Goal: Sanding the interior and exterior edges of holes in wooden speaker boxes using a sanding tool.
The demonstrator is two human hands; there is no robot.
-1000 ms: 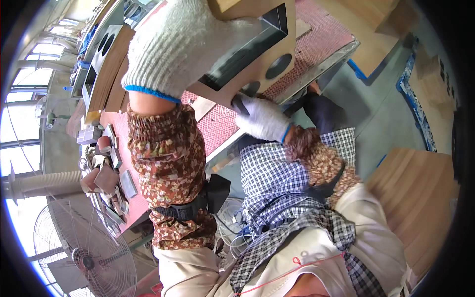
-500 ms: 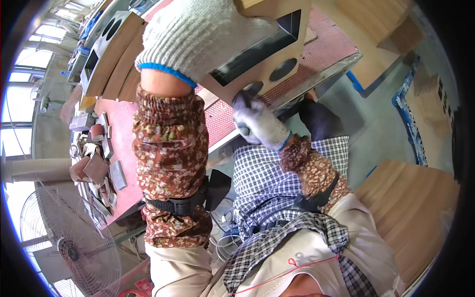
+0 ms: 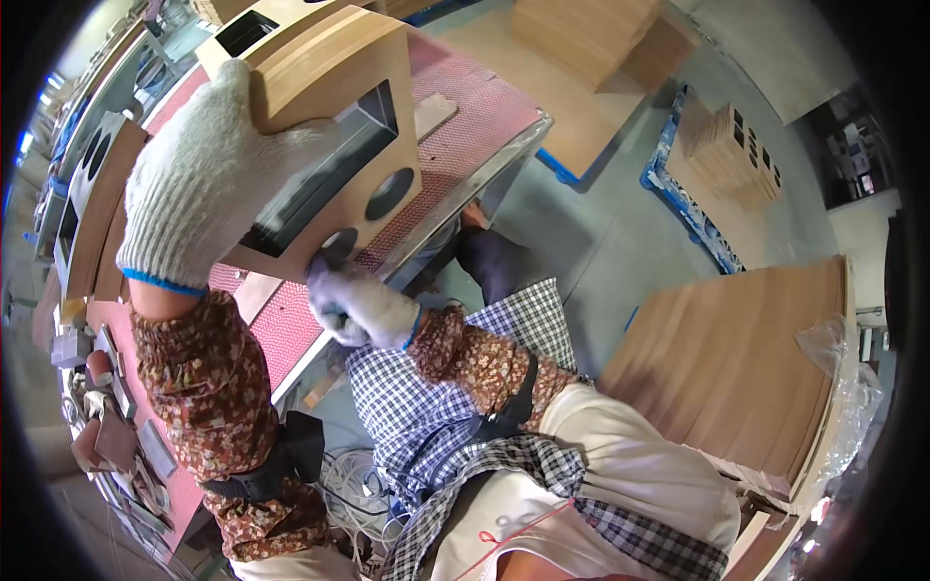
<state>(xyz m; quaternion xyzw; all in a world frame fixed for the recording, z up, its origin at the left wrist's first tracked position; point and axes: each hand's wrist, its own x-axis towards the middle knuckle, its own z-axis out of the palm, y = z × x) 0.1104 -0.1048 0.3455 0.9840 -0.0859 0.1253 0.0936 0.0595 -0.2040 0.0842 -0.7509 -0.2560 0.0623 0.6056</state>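
The gloved left hand [image 3: 208,179] clamps the wooden panel's [image 3: 334,145] top edge, tilting it above the red counter [image 3: 465,131], while the right hand [image 3: 358,305], fingers curled together, works at its lower edge, seemingly to steady it.

I see a woodworking shop: stacks of cut tan wooden panels [image 3: 731,155] on the grey concrete floor [image 3: 620,228] at upper right, more panels at lower right, and a long red-topped bench [image 3: 455,136] across the upper left.

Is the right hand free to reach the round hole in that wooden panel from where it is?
Probably yes. The right hand grips the lower edge of the wooden panel, and the round hole lies just above it, uncovered. The left hand clasps the far side, clear of it.
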